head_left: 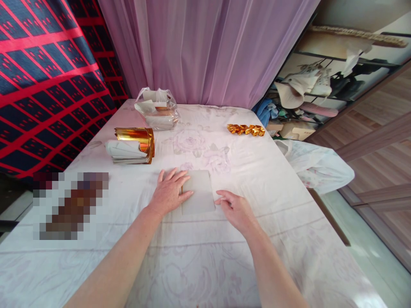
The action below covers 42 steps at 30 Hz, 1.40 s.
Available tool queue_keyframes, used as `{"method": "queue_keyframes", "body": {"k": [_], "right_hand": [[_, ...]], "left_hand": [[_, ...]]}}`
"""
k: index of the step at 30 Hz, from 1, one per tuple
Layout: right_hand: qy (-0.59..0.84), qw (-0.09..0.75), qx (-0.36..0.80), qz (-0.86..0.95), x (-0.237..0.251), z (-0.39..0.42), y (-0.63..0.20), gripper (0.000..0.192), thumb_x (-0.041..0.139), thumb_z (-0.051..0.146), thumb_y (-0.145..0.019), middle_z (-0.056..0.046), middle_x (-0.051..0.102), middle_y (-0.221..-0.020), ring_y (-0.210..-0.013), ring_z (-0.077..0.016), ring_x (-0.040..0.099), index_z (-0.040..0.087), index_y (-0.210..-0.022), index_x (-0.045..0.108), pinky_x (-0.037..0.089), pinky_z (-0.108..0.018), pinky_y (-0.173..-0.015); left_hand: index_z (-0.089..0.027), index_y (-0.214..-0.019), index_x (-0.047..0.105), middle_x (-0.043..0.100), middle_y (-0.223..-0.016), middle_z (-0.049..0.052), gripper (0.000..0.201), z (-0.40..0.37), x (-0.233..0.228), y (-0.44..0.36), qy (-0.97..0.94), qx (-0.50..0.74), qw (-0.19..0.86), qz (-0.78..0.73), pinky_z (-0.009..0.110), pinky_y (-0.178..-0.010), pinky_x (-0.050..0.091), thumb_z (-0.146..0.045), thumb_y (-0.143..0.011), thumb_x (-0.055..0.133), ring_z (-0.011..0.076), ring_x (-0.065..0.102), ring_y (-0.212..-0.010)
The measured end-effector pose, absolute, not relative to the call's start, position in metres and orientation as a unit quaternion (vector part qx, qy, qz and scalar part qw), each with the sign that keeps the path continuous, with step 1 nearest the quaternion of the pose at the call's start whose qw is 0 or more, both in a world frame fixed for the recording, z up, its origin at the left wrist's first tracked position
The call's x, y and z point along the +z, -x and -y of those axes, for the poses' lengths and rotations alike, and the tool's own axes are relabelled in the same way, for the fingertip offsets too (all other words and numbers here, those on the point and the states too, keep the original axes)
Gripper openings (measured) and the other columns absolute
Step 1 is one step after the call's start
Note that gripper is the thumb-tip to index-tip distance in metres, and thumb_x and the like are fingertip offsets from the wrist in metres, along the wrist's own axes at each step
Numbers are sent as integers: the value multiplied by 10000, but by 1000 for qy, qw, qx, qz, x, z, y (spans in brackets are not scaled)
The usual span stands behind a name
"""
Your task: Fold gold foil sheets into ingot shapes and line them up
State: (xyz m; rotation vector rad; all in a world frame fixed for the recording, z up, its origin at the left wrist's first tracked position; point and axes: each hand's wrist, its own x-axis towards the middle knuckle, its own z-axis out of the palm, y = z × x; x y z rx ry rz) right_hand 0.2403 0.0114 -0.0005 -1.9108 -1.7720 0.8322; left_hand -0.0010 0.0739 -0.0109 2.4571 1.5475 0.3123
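My left hand [169, 191] lies flat, palm down, fingers spread, on the left edge of the sheet [201, 194] of pale paper. It presses the sheet and grips nothing. My right hand [236, 208] rests at the lower right corner of the sheet, fingers loosely curled, fingertips touching that corner; it is not closed on anything. The 2 hands are apart, 1 on each side of the sheet.

The sheet lies flat on the table [257, 179], which is covered by a white flowered cloth.

Positions relative to the sheet:
- The stack of paper [126, 154], with gold foil [138, 136] curled over it, lies to the upper left, well apart.
- The clear plastic bag [157, 112] lies farther back on the left.
- The row of folded gold pieces [246, 129] lies to the upper right, well apart.
- A purple curtain [208, 47] hangs behind the table's far edge.
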Motion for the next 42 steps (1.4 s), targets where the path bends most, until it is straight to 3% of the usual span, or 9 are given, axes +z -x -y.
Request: {"method": "queue_keyframes", "body": {"k": [4,10,16,25,28,33,38,42], "right_hand": [[708,177,290,619,7,-7,-241,366,489,166,-844,-23,791,-926,-723,-171,706,222,-1136,701,508,-280,-682],[710,183,376,567,14,-6,-234,389,454,131,-866,-46,783,-984,-673,-140,708,179,-1203,642,506,-253,-650],[704,219,456,499,12,-10,-229,357,454,93,-856,-38,782,-927,-556,-96,665,179,-1160,618,494,-222,-599],[631,284,526,494,3,-9,-233,323,506,129,-808,-44,764,-909,-599,-99,651,186,-1108,612,517,-240,-630],[613,263,491,560,1,-7,-231,412,598,146,-744,-36,724,-992,-620,-93,623,201,-1152,607,506,-241,-623],[639,213,334,659,-3,-1,-217,624,674,137,-696,-26,655,-1058,-579,-84,571,245,-1299,554,498,-273,-647],[658,161,147,720,-9,3,-205,528,642,211,-751,-72,636,-1051,-716,-175,621,245,-1276,603,476,-296,-638],[643,158,69,746,-9,1,-210,443,589,155,-765,-89,627,-1067,-796,-201,629,253,-1190,668,492,-309,-667]], "left_hand": [[-293,-1334,575,501,-1504,8,482,-74,-10,1,-838,99,107,-526,615,-1199,117,-529,-915,551,315,340,-1449],[-313,-1335,575,496,-1508,2,473,-74,-7,0,-837,89,105,-529,612,-1201,120,-525,-913,551,314,338,-1452],[-309,-1344,571,485,-1516,2,483,-73,-6,-1,-836,84,106,-532,610,-1204,118,-525,-913,550,314,328,-1458],[-319,-1330,587,506,-1500,11,466,-74,-9,0,-837,105,110,-526,616,-1202,117,-509,-905,561,324,351,-1444],[-321,-1326,590,512,-1495,12,467,-74,-10,1,-837,114,111,-523,620,-1200,120,-517,-903,564,328,354,-1441],[-323,-1331,589,519,-1489,17,477,-74,-11,1,-838,117,110,-521,615,-1202,121,-533,-903,562,328,358,-1439],[-321,-1336,584,516,-1492,19,483,-74,-11,2,-838,114,110,-523,610,-1203,120,-537,-904,564,324,353,-1442],[-313,-1337,582,512,-1495,20,478,-74,-10,1,-838,110,114,-523,612,-1203,119,-524,-908,566,318,346,-1446]]}}
